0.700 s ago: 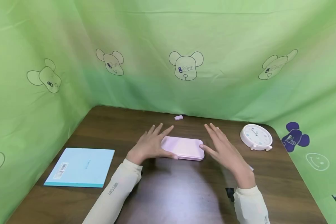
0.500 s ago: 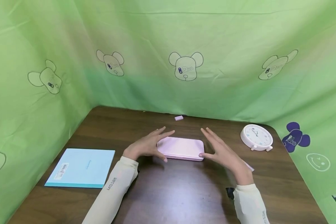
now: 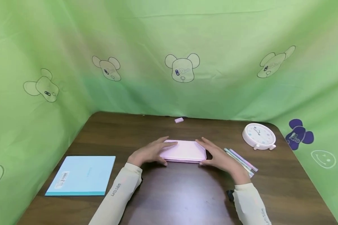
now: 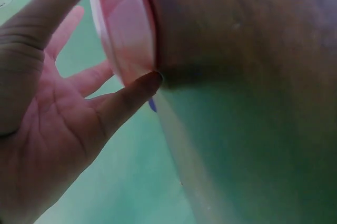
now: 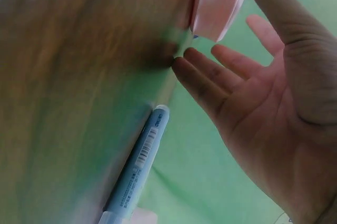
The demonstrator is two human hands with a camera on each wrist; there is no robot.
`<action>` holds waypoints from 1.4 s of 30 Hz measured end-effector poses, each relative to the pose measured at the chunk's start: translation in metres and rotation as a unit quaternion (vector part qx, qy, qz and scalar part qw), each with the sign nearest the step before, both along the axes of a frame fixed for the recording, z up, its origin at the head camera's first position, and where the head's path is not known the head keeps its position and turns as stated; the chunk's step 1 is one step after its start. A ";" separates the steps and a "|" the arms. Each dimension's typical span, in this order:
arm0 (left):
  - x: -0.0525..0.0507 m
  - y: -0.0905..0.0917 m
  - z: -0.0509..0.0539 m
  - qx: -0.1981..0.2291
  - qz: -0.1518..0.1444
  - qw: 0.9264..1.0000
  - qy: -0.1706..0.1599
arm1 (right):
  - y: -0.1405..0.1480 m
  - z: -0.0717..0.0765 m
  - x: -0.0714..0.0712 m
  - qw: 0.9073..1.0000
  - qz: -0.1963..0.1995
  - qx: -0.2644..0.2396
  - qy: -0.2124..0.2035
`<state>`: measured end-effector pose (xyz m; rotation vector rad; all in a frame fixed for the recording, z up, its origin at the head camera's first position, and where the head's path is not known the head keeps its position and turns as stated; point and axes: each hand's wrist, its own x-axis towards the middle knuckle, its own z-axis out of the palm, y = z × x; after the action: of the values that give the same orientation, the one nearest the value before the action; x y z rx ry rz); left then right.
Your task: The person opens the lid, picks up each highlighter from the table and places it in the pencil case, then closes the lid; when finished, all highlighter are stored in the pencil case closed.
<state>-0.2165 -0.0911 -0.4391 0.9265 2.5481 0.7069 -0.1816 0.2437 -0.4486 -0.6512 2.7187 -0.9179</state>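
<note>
A closed pink case (image 3: 183, 151) lies flat on the brown table, its left end (image 4: 129, 29) and right end (image 5: 218, 8) showing in the wrist views. My left hand (image 3: 149, 152) is around its left end, thumb at the near edge. In the left wrist view the left hand (image 4: 63, 103) has spread, fairly straight fingers, a fingertip touching the case's corner. At the right end is my right hand (image 3: 223, 159), thumb by the near corner. The right wrist view shows the right hand (image 5: 263, 113) with extended fingers, several tips apart from the case.
A light blue notebook (image 3: 83, 175) lies at the left. Several pastel pens (image 3: 242, 161) are beside my right wrist; one pen (image 5: 138, 166) shows closely in the right wrist view. A white clock (image 3: 259, 136) is at the back right, a small pink block (image 3: 179, 120) near the green curtain (image 3: 146, 37).
My right hand has moved down and closer around the case's right end, uncovering more of the pens. My left hand has drawn back slightly to the left end. The head view has shifted slightly.
</note>
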 end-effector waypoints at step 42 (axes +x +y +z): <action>-0.002 -0.002 -0.005 -0.010 0.024 1.000 0.003 | -0.006 -0.002 0.002 0.999 0.042 0.028 0.011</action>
<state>-0.2184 -0.0933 -0.4444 0.8651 2.5864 0.6908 -0.1796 0.2375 -0.4511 -0.7618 2.7018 -0.8182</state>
